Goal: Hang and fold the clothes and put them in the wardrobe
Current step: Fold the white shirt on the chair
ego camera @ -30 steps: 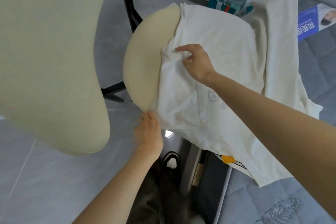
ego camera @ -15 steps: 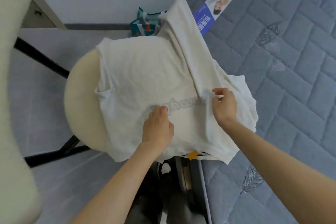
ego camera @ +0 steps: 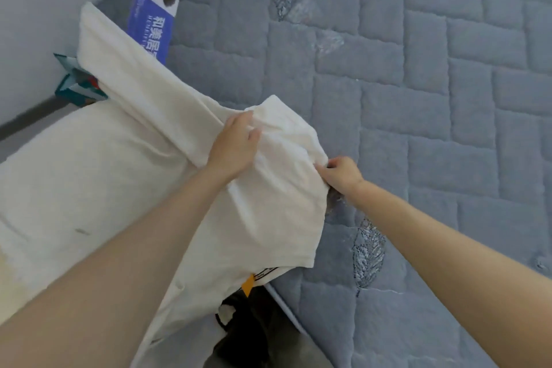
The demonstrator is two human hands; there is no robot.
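Both my hands grip the white shirt at the mattress edge

My left hand (ego camera: 234, 145) lies on top of the white shirt (ego camera: 98, 176). Its fingers are curled and the thumb is pressed in, gathering a ridge of cloth where a long folded band of the shirt runs up toward the wall. My right hand (ego camera: 343, 173) is near it on the right, at the shirt's outer edge. Its fingers are bent together and pinch that edge. Both hands are clamped on fabric.

The shirt is spread wide. Its left part lies over something I cannot see beneath it. Its right part rests on the grey-blue quilted mattress (ego camera: 418, 98), and the lower hem droops past the mattress's near edge. An orange tag (ego camera: 248, 284) with black print beside it shows at that hem.

The mattress has stitched leaf shapes, one just below my right forearm. A blue label (ego camera: 150, 27) with white characters lies on the mattress near the wall, partly under the shirt's band. A teal bag (ego camera: 74, 85) peeks out at the left behind the shirt. Below the hem is something dark that I cannot make out
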